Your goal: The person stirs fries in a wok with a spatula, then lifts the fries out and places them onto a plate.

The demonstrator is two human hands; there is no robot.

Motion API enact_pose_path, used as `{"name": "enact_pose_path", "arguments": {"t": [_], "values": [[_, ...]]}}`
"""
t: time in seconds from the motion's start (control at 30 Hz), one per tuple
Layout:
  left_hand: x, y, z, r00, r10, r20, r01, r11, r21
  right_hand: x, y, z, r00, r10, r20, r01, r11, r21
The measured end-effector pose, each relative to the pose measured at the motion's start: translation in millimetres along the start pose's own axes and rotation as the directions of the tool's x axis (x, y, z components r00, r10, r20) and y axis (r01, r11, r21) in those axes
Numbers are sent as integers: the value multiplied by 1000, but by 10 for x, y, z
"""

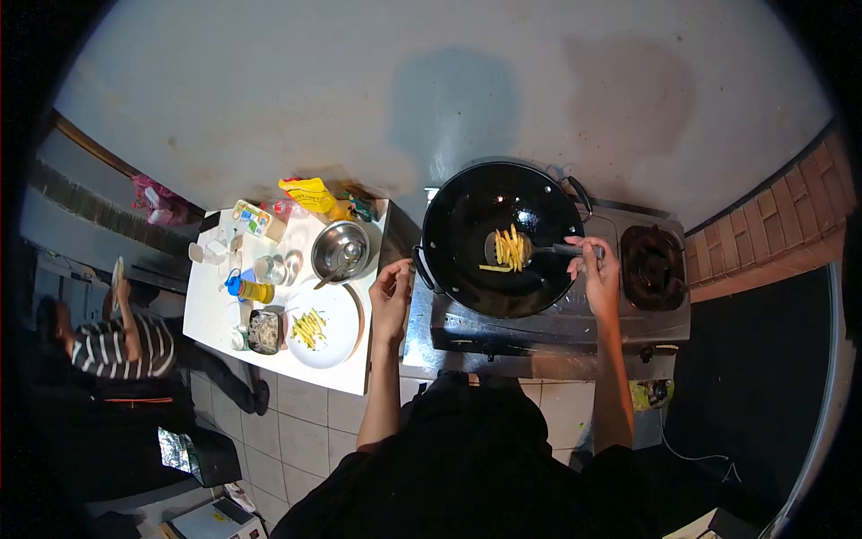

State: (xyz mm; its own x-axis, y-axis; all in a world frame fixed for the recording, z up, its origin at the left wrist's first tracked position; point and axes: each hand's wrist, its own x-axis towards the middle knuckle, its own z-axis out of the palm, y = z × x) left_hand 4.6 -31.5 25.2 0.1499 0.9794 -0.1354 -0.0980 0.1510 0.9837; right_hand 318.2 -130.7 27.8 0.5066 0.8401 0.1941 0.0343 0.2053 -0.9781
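My right hand (599, 269) is wrapped round the handle of a spatula (561, 250), whose head is low inside a large black wok (467, 202). Several yellow fries (510, 250) lie on the spatula's head, with a stray one beside it in the wok. My left hand (390, 301) is just left of the wok, close to its side handle (422, 269), with fingers loosely bent and nothing visible in them. To the left stands a white plate (337, 346) with more fries (308, 330) on it.
The wok is on a metal gas stove (539, 334); a second burner (653, 268) is to the right. On the white table (350, 382) are a steel bowl (340, 249), a yellow bottle (256, 292) and a yellow bag (310, 194). A person in a striped shirt (126, 349) is at far left.
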Motion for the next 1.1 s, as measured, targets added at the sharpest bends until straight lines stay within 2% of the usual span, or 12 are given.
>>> {"name": "enact_pose_path", "arguments": {"t": [0.17, 0.57, 0.63, 1.1], "values": [[7, -19, -4, 1000, -5, 9, 5, 1000, -7, 20, 36, 99, 998, -10, 54, 8, 999, 36], [-30, 13, -44, 1000, -7, -1, 7, 1000, -11, 81, -181, 123, 985, 60, 160, -58, 998, -18], [-34, 21, -34, 1000, 5, -4, -5, 1000, -17, 73, -166, 111, 983, 75, 167, -84, 995, 44], [-58, 5, -33, 999, 15, 33, -14, 999, -46, -143, -141, 268, 995, 97, 32, -100, 988, 118]]}}
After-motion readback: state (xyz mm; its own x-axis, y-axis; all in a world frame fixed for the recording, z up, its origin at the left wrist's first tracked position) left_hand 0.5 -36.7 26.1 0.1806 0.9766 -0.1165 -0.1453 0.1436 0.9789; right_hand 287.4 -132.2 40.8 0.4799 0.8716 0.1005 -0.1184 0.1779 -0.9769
